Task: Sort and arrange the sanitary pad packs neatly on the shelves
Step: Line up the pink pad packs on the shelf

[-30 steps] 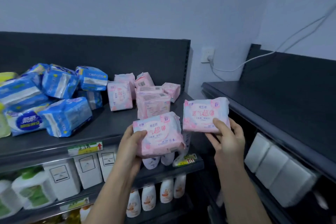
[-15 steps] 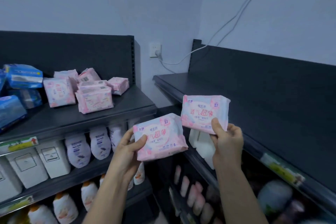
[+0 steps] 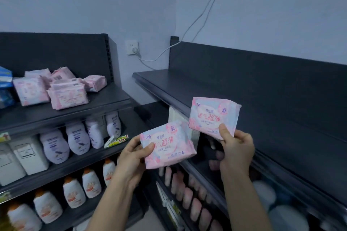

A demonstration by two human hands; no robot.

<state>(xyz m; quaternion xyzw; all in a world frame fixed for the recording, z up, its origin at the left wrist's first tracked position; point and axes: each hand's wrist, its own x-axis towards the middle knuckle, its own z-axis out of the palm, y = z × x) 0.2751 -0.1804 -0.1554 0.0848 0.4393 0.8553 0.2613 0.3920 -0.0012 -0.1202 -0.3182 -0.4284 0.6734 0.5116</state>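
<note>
Dark metal shelving meets at a pale-walled corner: the right top shelf [image 3: 206,88] runs along one wall, and the left top shelf [image 3: 105,101] carries a loose pile of pink packs [image 3: 67,95]. Nearer, each hand holds one pink pad pack in the air. The left hand [image 3: 131,157] clasps the lower pack [image 3: 167,144], thumb across its face. The right hand [image 3: 237,148] pinches the upper pack [image 3: 214,116] by its bottom edge, before the right shelf's lip.
</note>
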